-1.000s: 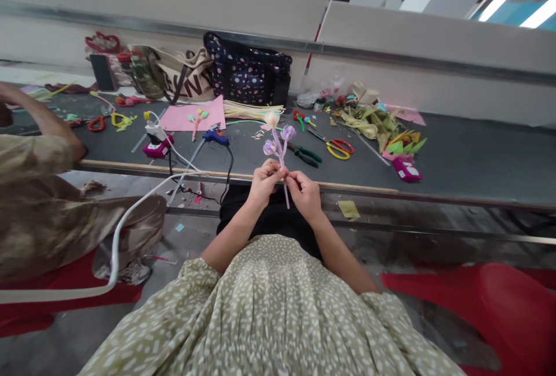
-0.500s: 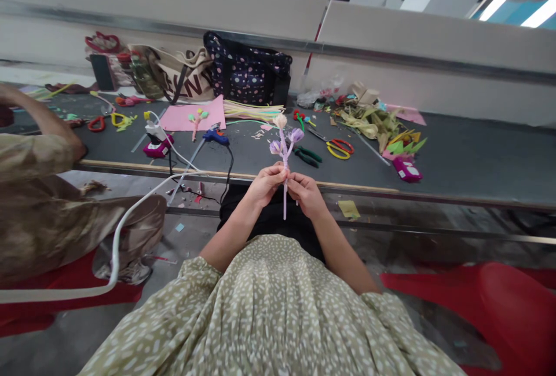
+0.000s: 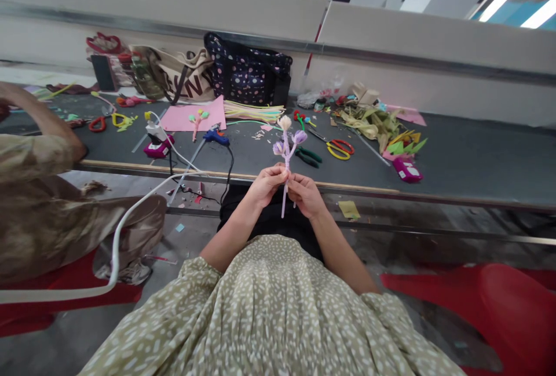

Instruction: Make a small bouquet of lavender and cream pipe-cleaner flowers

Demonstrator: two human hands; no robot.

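Observation:
Between both hands stands a pipe-cleaner flower stem [image 3: 287,153], lilac, branching into two purple blooms and one cream bloom at the top. My left hand [image 3: 268,183] pinches it at the middle between thumb and fingers. On the other side my right hand [image 3: 306,192] closes its fingertips on the same stem, just below the left thumb. The stem's lower end sticks out below the hands, and a second short end shows beside it by the right fingers. Beyond the hands on the table lie dark green-handled pliers [image 3: 308,157].
Scissors [image 3: 340,148] with red and yellow handles lie right of the pliers. A blue glue gun [image 3: 216,136], a pink sheet [image 3: 178,121] and pipe cleaners [image 3: 252,112] are to the left. Dried husks [image 3: 373,124] lie right. A co-worker's arm [image 3: 47,121] rests at far left.
The flower stem has tilted slightly, its blooms shifting a little right and its lower end a little left. Both hands keep their hold in nearly the same place.

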